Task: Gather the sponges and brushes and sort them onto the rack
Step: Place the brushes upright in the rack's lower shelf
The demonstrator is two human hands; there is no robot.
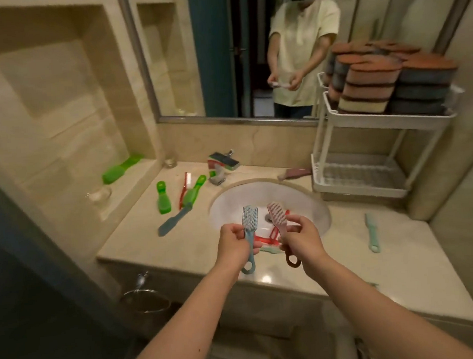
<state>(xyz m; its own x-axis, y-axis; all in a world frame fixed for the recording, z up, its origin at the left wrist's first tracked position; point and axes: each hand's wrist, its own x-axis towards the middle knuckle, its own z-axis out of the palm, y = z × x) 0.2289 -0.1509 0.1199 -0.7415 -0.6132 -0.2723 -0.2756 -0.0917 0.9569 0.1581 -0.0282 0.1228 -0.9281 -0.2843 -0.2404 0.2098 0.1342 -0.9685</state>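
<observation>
Left hand [233, 249] grips the handle of a blue scrub brush [250, 216], and right hand [304, 243] grips the handle of a pink scrub brush [277, 215]. Both brushes are held bristles up, side by side but apart, over the front half of the basin [231, 205]. Under them in the basin lie red brushes [262, 239], at least two and partly hidden. The basin is set into the middle of the worktop [364, 277], with a bare strip of marble between its rim and the front edge. Left half of the worktop has four brushes close together: two green brushes [163, 198], one thin red brush [183, 189] and one grey-blue brush [175, 222]. A third green one [121, 168] lies on the raised ledge along the left wall. Right half has one mint brush [372, 232] lying lengthwise, with bare surface around it. One maroon brush [294, 172] sits at the back edge, just beside the rack [389, 122]. A small pile of sponges [222, 163] is at the back edge, behind the basin. The white two-tier rack fills the back right corner. Its top tier carries orange-topped sponge stacks [369, 86] and grey sponge stacks [420, 91], at least four stacks; the exact count is unclear against the mirror [219, 53]. The lower tier [362, 175] shows its slatted floor. There are two glass cups [170, 162], one at the back left corner and one on the ledge.
</observation>
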